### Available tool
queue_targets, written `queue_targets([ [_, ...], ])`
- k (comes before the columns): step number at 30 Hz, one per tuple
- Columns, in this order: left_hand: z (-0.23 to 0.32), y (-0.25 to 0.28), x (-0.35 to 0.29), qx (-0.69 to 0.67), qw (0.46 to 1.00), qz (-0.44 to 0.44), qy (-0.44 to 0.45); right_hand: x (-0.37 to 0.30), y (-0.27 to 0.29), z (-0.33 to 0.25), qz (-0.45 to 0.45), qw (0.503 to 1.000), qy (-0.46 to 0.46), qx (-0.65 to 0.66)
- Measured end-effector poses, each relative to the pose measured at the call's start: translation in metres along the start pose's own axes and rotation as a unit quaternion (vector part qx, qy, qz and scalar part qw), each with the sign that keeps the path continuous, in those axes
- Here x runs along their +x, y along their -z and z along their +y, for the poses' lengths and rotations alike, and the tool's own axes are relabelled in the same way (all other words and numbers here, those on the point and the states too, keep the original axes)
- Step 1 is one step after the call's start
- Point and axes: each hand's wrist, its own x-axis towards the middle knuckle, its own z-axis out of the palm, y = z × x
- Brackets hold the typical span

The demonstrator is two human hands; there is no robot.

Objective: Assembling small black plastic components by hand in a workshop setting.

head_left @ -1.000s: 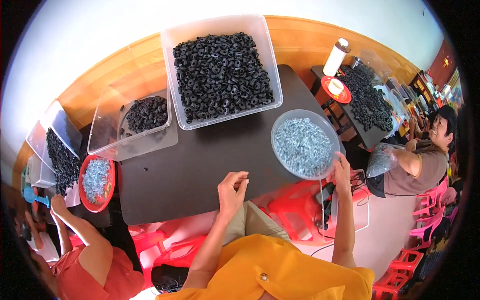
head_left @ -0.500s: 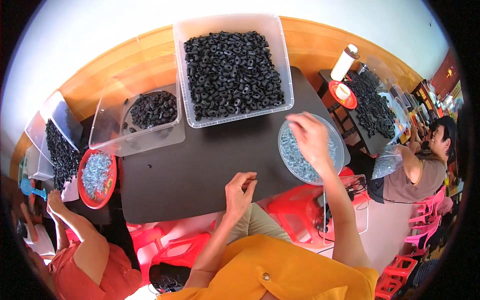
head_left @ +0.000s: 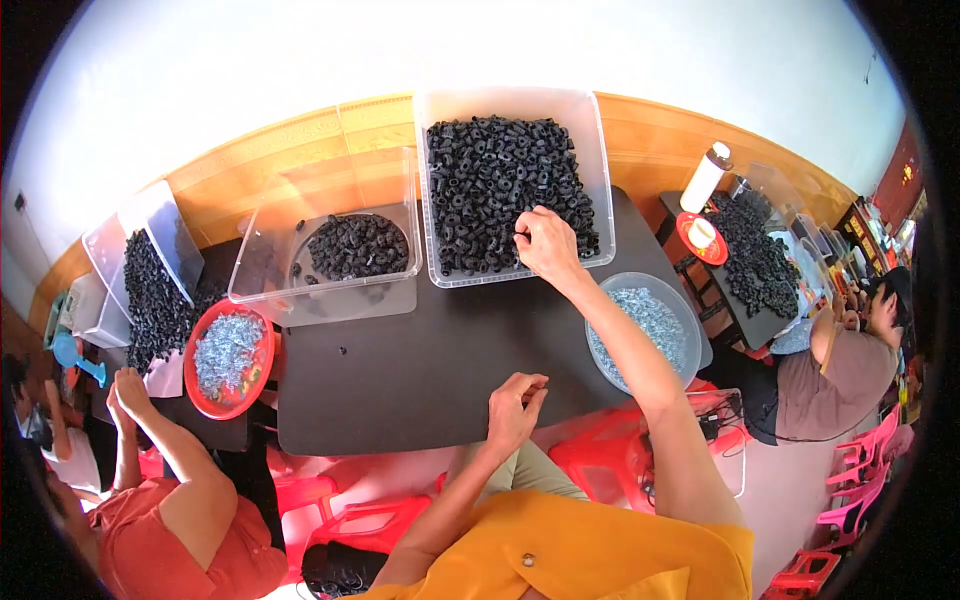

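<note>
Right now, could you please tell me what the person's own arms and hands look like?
The left hand and right hand are bare: no gloves, and no watch or bracelet that I can see. The forearms are uncovered, with no sleeve reaching them. The shirt is yellow-orange, with a small button in front.

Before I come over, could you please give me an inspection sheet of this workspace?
Surface: dark tabletop.
Job's things: large translucent tub of black parts; round bowl of small bluish pieces; smaller bin with fewer black parts.
Clutter: one loose black bit on the tabletop, left of centre.
Hands: right hand at the black parts' near side, contact unclear; left hand curled near the tabletop's front edge, contents hidden.
Cables: dark cables beside a red stool.
Surroundings: one co-worker left, another co-worker right, wood panelling behind.
</note>
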Motion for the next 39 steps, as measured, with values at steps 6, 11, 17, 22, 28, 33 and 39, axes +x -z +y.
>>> queue_targets([
  [6,-0.004,0.006,0.002,-0.133,0.988,-0.01,0.075,-0.012,0.026,-0.011,0.005,0.981,-0.057,0.185],
  [11,0.006,0.038,0.018,-0.308,0.943,0.016,0.125,-0.074,0.065,-0.045,-0.145,0.944,-0.045,0.294],
  [17,0.013,0.052,0.02,-0.234,0.964,-0.021,0.126,-0.117,0.071,-0.062,-0.21,0.939,0.029,0.272],
  [22,0.016,0.058,0.011,-0.216,0.965,-0.013,0.147,-0.126,0.066,-0.064,-0.25,0.919,0.074,0.297],
  [28,0.006,0.059,0.013,-0.229,0.956,0.036,0.178,-0.098,0.061,-0.059,-0.192,0.95,0.123,0.211],
  [33,-0.014,0.049,0.006,-0.12,0.982,0.064,0.129,-0.004,0.032,-0.005,-0.011,0.993,0.055,0.104],
  [39,-0.009,0.05,0.006,-0.123,0.982,0.043,0.139,0.071,0.005,0.017,0.089,0.995,0.047,-0.009],
])
